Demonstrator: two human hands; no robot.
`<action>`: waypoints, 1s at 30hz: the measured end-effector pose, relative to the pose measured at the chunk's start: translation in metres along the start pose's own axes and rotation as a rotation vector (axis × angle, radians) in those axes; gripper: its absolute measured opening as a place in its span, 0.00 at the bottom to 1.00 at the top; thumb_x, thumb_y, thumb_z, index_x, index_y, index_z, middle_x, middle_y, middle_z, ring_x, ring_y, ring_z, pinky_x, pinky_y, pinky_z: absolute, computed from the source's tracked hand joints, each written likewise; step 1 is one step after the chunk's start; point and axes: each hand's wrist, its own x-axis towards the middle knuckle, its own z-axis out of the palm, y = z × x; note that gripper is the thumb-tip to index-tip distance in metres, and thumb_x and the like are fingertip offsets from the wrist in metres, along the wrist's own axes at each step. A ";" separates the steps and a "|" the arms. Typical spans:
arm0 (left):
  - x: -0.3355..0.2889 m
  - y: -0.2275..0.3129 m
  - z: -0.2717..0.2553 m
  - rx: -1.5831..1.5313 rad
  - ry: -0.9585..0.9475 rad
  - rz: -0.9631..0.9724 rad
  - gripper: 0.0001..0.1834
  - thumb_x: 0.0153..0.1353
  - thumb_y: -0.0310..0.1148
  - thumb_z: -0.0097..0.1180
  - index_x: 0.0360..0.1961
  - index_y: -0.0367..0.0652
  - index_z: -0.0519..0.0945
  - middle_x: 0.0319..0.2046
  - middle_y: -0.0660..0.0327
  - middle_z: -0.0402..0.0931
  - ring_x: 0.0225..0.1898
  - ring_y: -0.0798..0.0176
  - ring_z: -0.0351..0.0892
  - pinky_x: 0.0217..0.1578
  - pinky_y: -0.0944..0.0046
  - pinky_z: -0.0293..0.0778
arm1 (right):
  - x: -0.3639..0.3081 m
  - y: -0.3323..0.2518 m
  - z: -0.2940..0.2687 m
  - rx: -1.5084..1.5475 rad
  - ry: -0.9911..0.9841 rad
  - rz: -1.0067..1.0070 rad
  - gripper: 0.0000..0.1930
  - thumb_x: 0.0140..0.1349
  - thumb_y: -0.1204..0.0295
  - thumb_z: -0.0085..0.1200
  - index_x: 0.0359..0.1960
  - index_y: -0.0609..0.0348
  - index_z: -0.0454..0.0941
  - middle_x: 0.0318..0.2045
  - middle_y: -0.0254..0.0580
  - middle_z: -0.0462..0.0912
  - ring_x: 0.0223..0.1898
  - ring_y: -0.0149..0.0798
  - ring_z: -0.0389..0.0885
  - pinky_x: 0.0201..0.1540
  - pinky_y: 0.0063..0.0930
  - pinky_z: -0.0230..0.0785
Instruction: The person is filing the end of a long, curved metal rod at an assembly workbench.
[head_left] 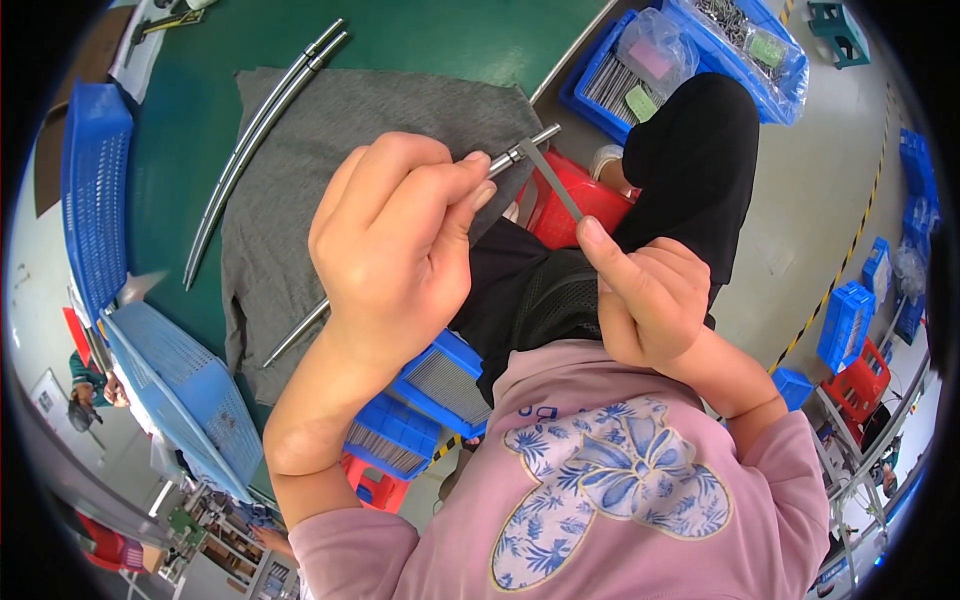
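My left hand [395, 230] is closed around a slim shiny metal rod [296, 335]. The rod's grooved end sticks out past the thumb and fingertips, and its other end shows below the wrist; the middle is hidden by the hand. In my right hand [655, 300] is a thin flat grey strip [558, 188], pinched at its near end under the thumb. The strip's far end meets the rod close to the grooves. Two more metal rods [262, 125], slightly curved in this view, lie side by side, partly on a grey cloth [350, 115].
The cloth covers part of a green table [450, 40]. Blue baskets [185, 385] stand along the left. Blue bins of metal parts [570, 92] sit at the upper right, more blue bins [395, 425] below the table edge. A red stool [560, 215] is beyond my lap.
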 end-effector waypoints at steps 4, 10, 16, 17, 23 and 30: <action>0.000 0.000 0.000 -0.001 0.002 -0.003 0.10 0.41 0.19 0.68 0.26 0.38 0.80 0.26 0.60 0.74 0.25 0.58 0.74 0.24 0.63 0.70 | 0.008 -0.006 -0.010 -0.043 -0.198 0.031 0.28 0.41 0.88 0.51 0.51 0.70 0.79 0.13 0.33 0.66 0.12 0.33 0.65 0.19 0.25 0.55; 0.001 -0.001 0.001 -0.011 0.020 -0.001 0.10 0.41 0.19 0.67 0.26 0.38 0.79 0.26 0.60 0.74 0.25 0.57 0.73 0.24 0.63 0.70 | 0.032 -0.008 0.009 -0.076 -0.053 0.011 0.30 0.36 0.86 0.52 0.49 0.67 0.81 0.11 0.32 0.64 0.11 0.33 0.63 0.17 0.25 0.54; 0.002 0.001 0.003 -0.002 0.023 0.013 0.10 0.40 0.18 0.67 0.25 0.38 0.78 0.25 0.60 0.74 0.24 0.57 0.73 0.24 0.62 0.69 | 0.040 -0.006 0.015 -0.161 -0.008 -0.046 0.31 0.31 0.84 0.51 0.46 0.67 0.82 0.10 0.30 0.63 0.09 0.32 0.60 0.17 0.25 0.54; 0.000 0.003 0.002 -0.007 0.019 0.016 0.10 0.40 0.18 0.67 0.25 0.38 0.78 0.25 0.60 0.74 0.24 0.57 0.73 0.24 0.62 0.69 | 0.043 -0.003 0.024 -0.118 0.057 -0.041 0.31 0.31 0.84 0.51 0.46 0.67 0.83 0.10 0.30 0.63 0.09 0.32 0.59 0.17 0.26 0.53; 0.001 0.002 0.004 -0.014 0.017 -0.001 0.10 0.40 0.18 0.67 0.24 0.38 0.78 0.25 0.60 0.73 0.24 0.57 0.73 0.24 0.62 0.69 | 0.023 -0.004 0.019 -0.158 -0.075 0.020 0.29 0.39 0.84 0.52 0.50 0.66 0.81 0.13 0.31 0.65 0.12 0.32 0.64 0.17 0.27 0.54; 0.001 0.002 0.002 0.010 0.010 -0.009 0.10 0.40 0.18 0.67 0.24 0.38 0.79 0.25 0.60 0.74 0.25 0.57 0.74 0.24 0.62 0.70 | 0.026 -0.011 0.011 -0.167 -0.055 -0.029 0.30 0.35 0.83 0.51 0.49 0.69 0.81 0.10 0.30 0.60 0.09 0.31 0.58 0.16 0.25 0.50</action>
